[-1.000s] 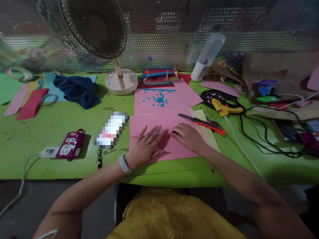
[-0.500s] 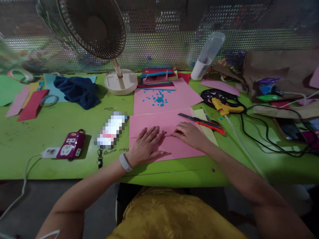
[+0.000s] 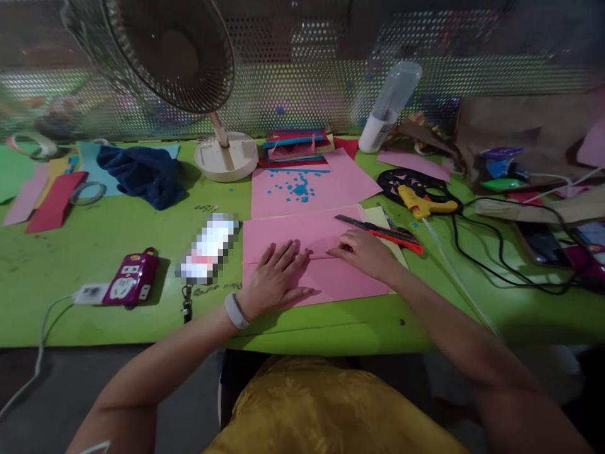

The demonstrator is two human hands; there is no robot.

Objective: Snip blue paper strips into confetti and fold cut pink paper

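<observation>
Pink paper (image 3: 350, 280) lies near the front edge of the table, with a fold or edge running across it. My left hand (image 3: 276, 277) rests flat on this paper, its fingers spread. At that same line, the fingers of my right hand (image 3: 362, 252) are pinched together on the paper. Just beyond my right hand lies a utility knife (image 3: 394, 236) with an orange-red and black handle, over the pink sheet and a pale yellow sheet (image 3: 378, 217). Behind, tiny blue paper bits (image 3: 300, 187) are scattered on another pink sheet (image 3: 269, 205).
A fan (image 3: 227, 157) and a clear-topped bottle (image 3: 390, 107) stand at the back. A yellow glue gun (image 3: 420, 202) with black cable lies right. On the left are a phone (image 3: 208, 249), a purple power adapter (image 3: 135, 277), dark blue cloth (image 3: 142, 173) and coloured strips (image 3: 57, 202).
My right hand has slid slightly to the right along the paper line, away from my left fingertips. My left hand stays flat. The whole view has shifted a little.
</observation>
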